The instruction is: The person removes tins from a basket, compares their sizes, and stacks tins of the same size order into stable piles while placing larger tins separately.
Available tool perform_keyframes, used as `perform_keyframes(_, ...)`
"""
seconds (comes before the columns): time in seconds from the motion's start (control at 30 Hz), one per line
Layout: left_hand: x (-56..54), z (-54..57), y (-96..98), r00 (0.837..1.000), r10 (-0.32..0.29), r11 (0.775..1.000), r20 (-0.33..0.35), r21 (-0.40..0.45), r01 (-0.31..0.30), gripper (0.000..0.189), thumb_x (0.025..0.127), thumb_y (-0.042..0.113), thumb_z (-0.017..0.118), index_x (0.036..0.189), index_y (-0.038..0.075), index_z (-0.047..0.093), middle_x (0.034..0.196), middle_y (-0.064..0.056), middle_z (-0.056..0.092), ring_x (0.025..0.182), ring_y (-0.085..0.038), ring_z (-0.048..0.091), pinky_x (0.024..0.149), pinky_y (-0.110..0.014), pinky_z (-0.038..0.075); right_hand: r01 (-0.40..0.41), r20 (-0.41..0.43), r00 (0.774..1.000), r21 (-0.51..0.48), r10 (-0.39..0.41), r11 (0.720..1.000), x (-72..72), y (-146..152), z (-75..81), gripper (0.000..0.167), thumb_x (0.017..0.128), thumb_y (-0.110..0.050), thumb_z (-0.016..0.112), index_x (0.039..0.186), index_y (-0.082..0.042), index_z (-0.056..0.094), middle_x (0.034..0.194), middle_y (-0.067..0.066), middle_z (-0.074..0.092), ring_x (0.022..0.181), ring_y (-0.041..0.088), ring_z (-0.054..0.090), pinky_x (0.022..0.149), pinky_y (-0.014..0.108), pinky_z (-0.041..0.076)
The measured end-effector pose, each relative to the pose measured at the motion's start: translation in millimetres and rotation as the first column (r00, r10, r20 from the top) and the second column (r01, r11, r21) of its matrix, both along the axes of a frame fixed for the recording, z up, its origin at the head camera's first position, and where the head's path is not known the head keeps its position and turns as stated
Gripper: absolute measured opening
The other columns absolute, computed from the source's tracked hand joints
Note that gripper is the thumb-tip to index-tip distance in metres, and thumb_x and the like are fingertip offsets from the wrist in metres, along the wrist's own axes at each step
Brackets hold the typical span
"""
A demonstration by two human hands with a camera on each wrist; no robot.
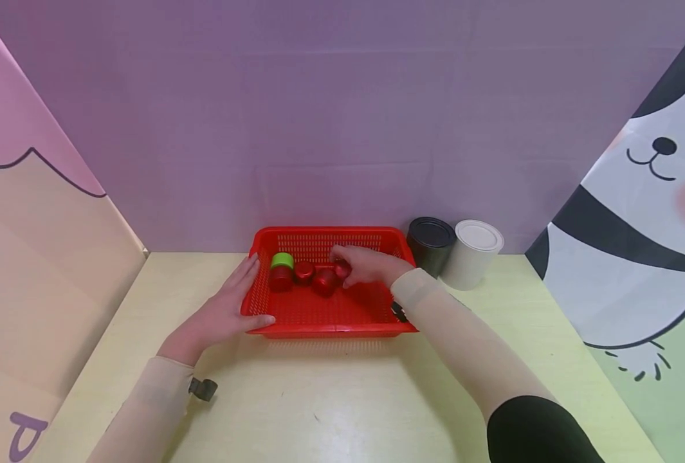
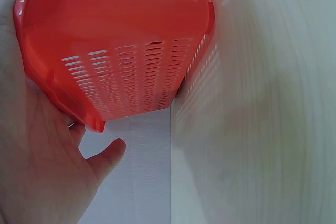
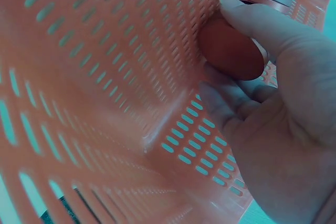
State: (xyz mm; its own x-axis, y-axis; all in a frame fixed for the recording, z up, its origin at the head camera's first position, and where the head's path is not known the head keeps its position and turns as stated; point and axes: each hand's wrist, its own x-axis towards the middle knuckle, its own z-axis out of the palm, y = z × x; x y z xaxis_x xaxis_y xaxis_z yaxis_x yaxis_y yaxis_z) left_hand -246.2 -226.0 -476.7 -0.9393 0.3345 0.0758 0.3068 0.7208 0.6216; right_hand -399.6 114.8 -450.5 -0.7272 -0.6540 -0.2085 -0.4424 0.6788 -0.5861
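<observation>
A red plastic basket (image 1: 342, 329) with slotted walls stands on the table. My left hand (image 1: 220, 315) rests at its front left corner, fingers lying straight along the left rim and thumb over the front rim. Inside the basket, my right hand (image 1: 368, 265) grips a small red cylindrical container (image 3: 231, 48) between thumb and fingers, tilted in the right wrist view. Close to its left are a red container (image 1: 324, 283) and a second red container (image 1: 304, 272). Farther left, a bright green round piece (image 1: 282, 260) is beside another red container (image 1: 280, 279).
Behind the basket's right side stand a black lidded canister (image 1: 431, 247) and a white lidded canister (image 1: 474, 254), side by side. A purple backdrop (image 1: 330, 116) rises at the table's back edge. The pale wooden table (image 1: 319, 399) extends in front of the basket.
</observation>
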Motion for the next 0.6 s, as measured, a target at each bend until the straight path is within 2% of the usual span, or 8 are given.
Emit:
perform_keyframes(0.13, 0.6, 1.2, 0.4, 1.000, -0.003, 1.000, -0.003, 0.002, 0.003, 0.129, 0.088, 0.057, 0.089, 0.179, 0.014, 0.009, 0.187, 0.000, -0.002, 0.171, -0.033, 0.004, 0.119, -0.064, 0.047, 0.007, 0.012, 1.000, 0.022, -0.007, 1.000, -0.6, 1.2, 0.1, 0.063, 0.088, -0.010, 0.095, 0.136, -0.025, 0.058, 0.124, 0.000, 0.066, 0.117, 0.024, 0.062, 0.105, 0.038, 0.062)
perform_keyframes(0.3, 1.2, 2.2, 0.8, 1.000, -0.006, 1.000, -0.003, 0.005, 0.006, 0.129, 0.088, 0.056, 0.089, 0.179, 0.013, 0.009, 0.187, 0.001, -0.002, 0.171, -0.033, 0.004, 0.119, -0.064, 0.046, -0.006, 0.017, 1.000, 0.002, 0.006, 1.000, -3.6, 2.6, -0.8, 0.060, 0.088, -0.012, 0.095, 0.135, -0.024, 0.059, 0.123, 0.001, 0.066, 0.117, 0.024, 0.062, 0.102, 0.035, 0.062)
perform_keyframes(0.47, -0.3, 0.3, 0.0, 1.000, -0.009, 1.000, -0.004, 0.004, 0.009, 0.129, 0.087, 0.057, 0.089, 0.179, 0.014, 0.009, 0.187, 0.001, -0.002, 0.171, -0.033, 0.004, 0.118, -0.064, 0.048, -0.041, -0.030, 0.999, -0.026, 0.040, 0.999, -7.1, 2.3, 0.8, 0.058, 0.090, -0.011, 0.093, 0.138, -0.017, 0.061, 0.122, 0.003, 0.066, 0.116, 0.026, 0.062, 0.095, 0.035, 0.062)
perform_keyframes(0.6, -1.3, -1.5, -1.0, 1.000, -0.012, 1.000, -0.009, 0.004, 0.012, 0.129, 0.087, 0.059, 0.088, 0.179, 0.015, 0.009, 0.187, 0.001, -0.002, 0.171, -0.033, 0.004, 0.119, -0.064, 0.047, -0.047, -0.072, 0.996, -0.045, 0.044, 0.998, -7.6, 2.0, 4.1, 0.063, 0.089, -0.013, 0.093, 0.143, -0.014, 0.061, 0.129, 0.003, 0.065, 0.120, 0.025, 0.061, 0.096, 0.036, 0.063)
